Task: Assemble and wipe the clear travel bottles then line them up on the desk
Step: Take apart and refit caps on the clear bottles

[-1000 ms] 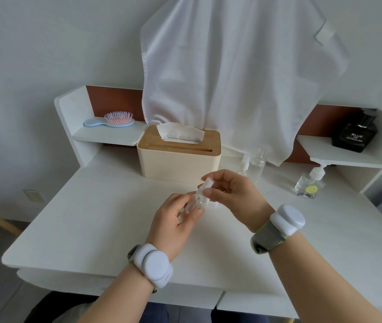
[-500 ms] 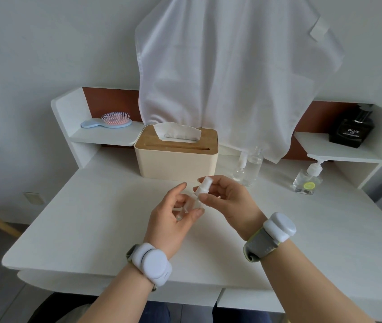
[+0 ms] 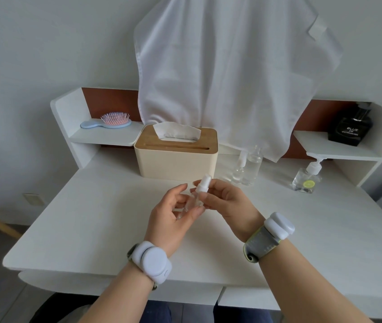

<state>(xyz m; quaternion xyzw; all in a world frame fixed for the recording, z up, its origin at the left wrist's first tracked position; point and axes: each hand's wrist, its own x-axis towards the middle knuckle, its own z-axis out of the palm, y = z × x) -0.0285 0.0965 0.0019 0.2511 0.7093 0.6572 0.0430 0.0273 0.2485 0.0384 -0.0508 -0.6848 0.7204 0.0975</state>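
A small clear spray bottle (image 3: pixel 194 198) with a white spray top (image 3: pixel 202 184) is held above the middle of the white desk (image 3: pixel 97 220). My left hand (image 3: pixel 173 214) holds the clear lower body between thumb and fingers, with the index finger lifted. My right hand (image 3: pixel 226 201) pinches the white top at the neck. Two more clear bottles (image 3: pixel 248 165) stand together behind, right of the tissue box. A clear pump bottle (image 3: pixel 306 178) with a green label stands further right.
A cream tissue box (image 3: pixel 176 155) with a wooden lid stands at the back centre. A white cloth (image 3: pixel 227 73) hangs on the wall above it. A hairbrush (image 3: pixel 107 121) lies on the left shelf, a black perfume bottle (image 3: pixel 350 127) on the right shelf.
The bottle has been lifted slightly and turned more upright between both hands. My left index finger has come off the bottle and opened outward.
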